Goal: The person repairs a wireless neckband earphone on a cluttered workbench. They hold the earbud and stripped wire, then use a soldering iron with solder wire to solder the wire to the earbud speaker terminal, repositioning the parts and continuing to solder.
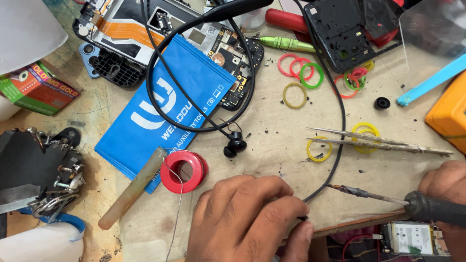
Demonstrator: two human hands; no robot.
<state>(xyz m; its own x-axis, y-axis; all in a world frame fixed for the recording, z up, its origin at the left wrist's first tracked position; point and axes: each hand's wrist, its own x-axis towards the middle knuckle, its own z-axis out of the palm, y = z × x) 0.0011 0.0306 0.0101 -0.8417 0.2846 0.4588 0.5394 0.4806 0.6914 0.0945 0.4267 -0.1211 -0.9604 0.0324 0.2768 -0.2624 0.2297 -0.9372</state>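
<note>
We had our left hand (247, 218) low at the near edge of the bench, fingers curled down and pinched shut on the end of the black cable (335, 160), which pinned it flat against the wood so the end could not shift. Our right hand (449, 187) was wrapped closed round the dark handle of the soldering iron (383, 196), the tip laid almost level and aimed at that pinned cable end, close to it; we could not tell whether it touched. Just beyond our knuckles sat the red solder spool (183, 171) with a loose strand trailing toward us, and beside it a tan stick (131, 189). The tweezers (378, 143) lay within reach to the right, over yellow rubber bands (365, 131). Farther out the cable looped across a blue pouch (160, 104), and an opened phone (145, 29) lay at the far edge.
</note>
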